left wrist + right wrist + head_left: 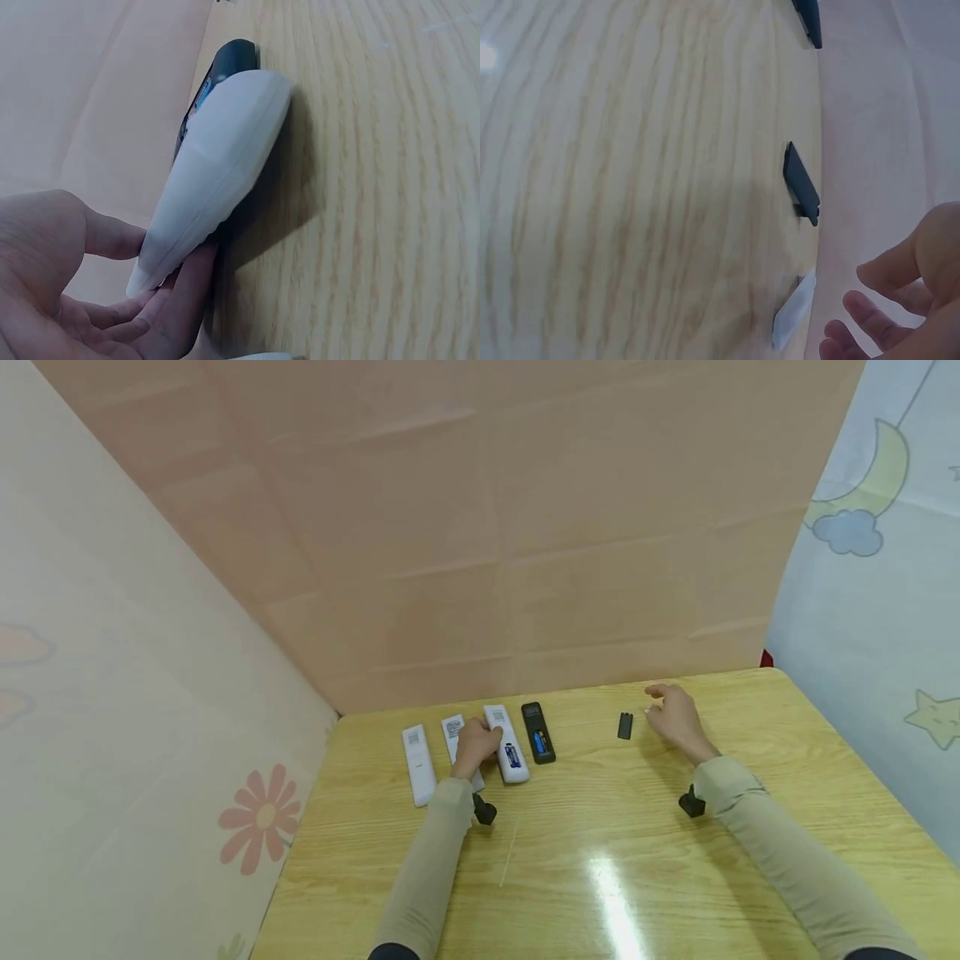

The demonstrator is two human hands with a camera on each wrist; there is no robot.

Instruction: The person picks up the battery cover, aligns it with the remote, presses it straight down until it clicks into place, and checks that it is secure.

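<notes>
My left hand (pixel 477 745) grips a white remote control (pixel 497 720) by its edge, thumb on top and fingers underneath. The remote lies back side up with its battery compartment uncovered, showing dark blue batteries (pixel 512 755). Beside it is a black remote control (pixel 534 720), its compartment also uncovered over a battery. My right hand (pixel 675 717) hovers at the right with loosely bent fingers and holds nothing. Near it on the table are a small black battery cover (pixel 626 726) and a white cover (pixel 795 311), which the right wrist view shows close to the fingertips.
Left of the gripped remote lie a white remote control (pixel 453 727) with a printed code, partly hidden by my left hand, and another white remote control (pixel 418 766). The wooden table (pixel 570 827) meets a brown cloth backdrop (pixel 525 610) at its far edge.
</notes>
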